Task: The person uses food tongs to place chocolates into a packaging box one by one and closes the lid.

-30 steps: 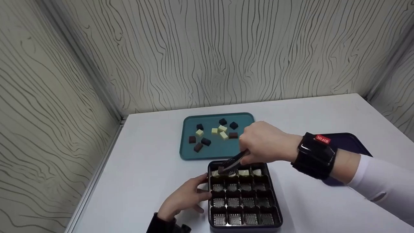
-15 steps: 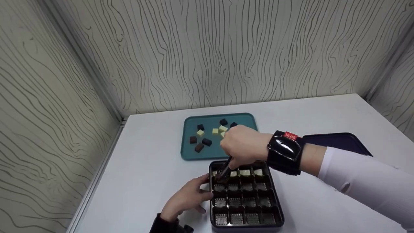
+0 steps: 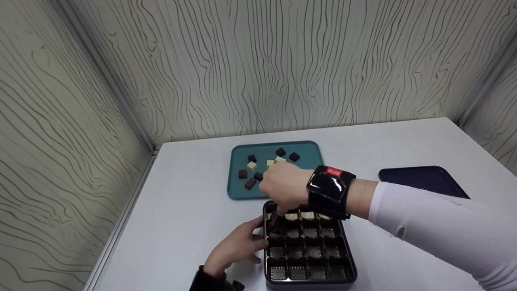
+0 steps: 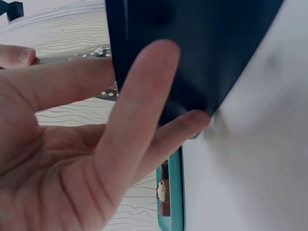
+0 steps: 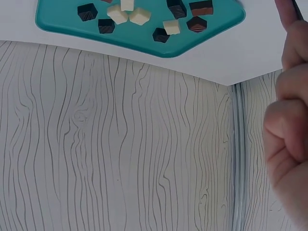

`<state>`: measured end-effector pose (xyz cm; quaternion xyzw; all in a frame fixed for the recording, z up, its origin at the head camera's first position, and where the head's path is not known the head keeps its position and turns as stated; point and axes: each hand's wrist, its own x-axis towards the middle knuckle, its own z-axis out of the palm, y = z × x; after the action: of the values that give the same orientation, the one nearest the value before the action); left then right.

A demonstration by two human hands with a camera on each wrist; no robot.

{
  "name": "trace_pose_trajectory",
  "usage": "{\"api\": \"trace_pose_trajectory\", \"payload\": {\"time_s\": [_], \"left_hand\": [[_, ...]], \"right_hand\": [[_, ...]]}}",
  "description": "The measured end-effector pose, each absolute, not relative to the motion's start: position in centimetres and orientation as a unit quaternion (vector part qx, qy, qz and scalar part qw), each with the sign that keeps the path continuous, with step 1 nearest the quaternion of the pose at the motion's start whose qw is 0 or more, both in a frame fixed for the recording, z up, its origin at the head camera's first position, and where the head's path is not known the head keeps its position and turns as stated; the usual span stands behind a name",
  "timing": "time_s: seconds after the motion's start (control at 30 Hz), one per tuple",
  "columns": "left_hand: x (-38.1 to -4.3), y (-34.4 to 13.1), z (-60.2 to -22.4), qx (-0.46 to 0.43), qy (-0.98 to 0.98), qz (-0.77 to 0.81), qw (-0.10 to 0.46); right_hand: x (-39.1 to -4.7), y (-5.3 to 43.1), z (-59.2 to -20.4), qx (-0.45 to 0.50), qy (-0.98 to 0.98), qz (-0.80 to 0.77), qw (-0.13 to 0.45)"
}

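Note:
My right hand [image 3: 284,184] grips dark tongs [image 3: 274,220] over the box. Their tips point down into the leftmost compartment of the second row. The chocolate last seen at the tips is hidden or lost in the dark there. Below the hand, the black compartment box [image 3: 313,258] has pale chocolates [image 3: 307,215] in its far row, partly covered by the wrist. My left hand [image 3: 238,244] lies along the box's left side, fingers extended against it. The left wrist view shows those fingers [image 4: 137,106] by the dark box wall, with perforated tongs [image 4: 91,54] behind.
Behind the box lies a teal tray [image 3: 236,192] with dark, brown and pale chocolates [image 5: 139,16]. A dark navy tray or lid [image 3: 420,178] sits at the right, partly behind my sleeve. Wood-patterned panels [image 3: 258,72] close off the table's back and sides.
My right hand has moved left and turned, and the tongs have steepened. Their tips, with a brown chocolate, went from the far row down into the second row. My left hand stays against the box.

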<state>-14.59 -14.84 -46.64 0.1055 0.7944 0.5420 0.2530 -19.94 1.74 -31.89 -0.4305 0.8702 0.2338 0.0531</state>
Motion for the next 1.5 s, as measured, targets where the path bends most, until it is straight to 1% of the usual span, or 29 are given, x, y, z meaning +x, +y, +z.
{"api": "trace_pose_trajectory", "payload": {"time_s": [0.27,0.43,0.63,0.83,1.0,1.1,1.2,1.33,1.5], "left_hand": [[-14.6,-14.5,-46.7,0.094,0.8,0.537,0.252],[-14.7,-14.4,-46.6,0.087,0.8,0.535,0.257],[-14.8,-14.5,-46.7,0.098,0.8,0.534,0.255],[-14.8,-14.6,-46.8,0.107,0.796,0.54,0.253],[-14.6,-14.5,-46.7,0.109,0.791,0.548,0.25],[-14.6,-14.4,-46.7,0.107,0.789,0.551,0.25],[-14.6,-14.4,-46.7,0.111,0.785,0.556,0.25],[-14.5,-14.3,-46.7,0.115,0.781,0.561,0.249],[-14.5,-14.2,-46.9,0.111,0.781,0.562,0.249]], "right_hand": [[-20.0,-0.2,-33.4,-0.457,0.84,0.29,0.018],[-19.9,-0.7,-34.1,-0.46,0.827,0.323,0.021],[-20.0,-0.7,-34.7,-0.468,0.817,0.336,0.017],[-20.1,0.1,-34.6,-0.489,0.806,0.333,-0.002],[-20.1,2.0,-33.6,-0.485,0.827,0.284,0.003],[-20.2,3.9,-32.3,-0.476,0.846,0.24,0.011],[-20.6,6.1,-31.1,-0.471,0.864,0.178,0.006],[-21.5,9.5,-30.5,-0.471,0.874,0.113,-0.041],[-23.2,13.4,-32.0,-0.443,0.888,0.076,-0.1]]}}
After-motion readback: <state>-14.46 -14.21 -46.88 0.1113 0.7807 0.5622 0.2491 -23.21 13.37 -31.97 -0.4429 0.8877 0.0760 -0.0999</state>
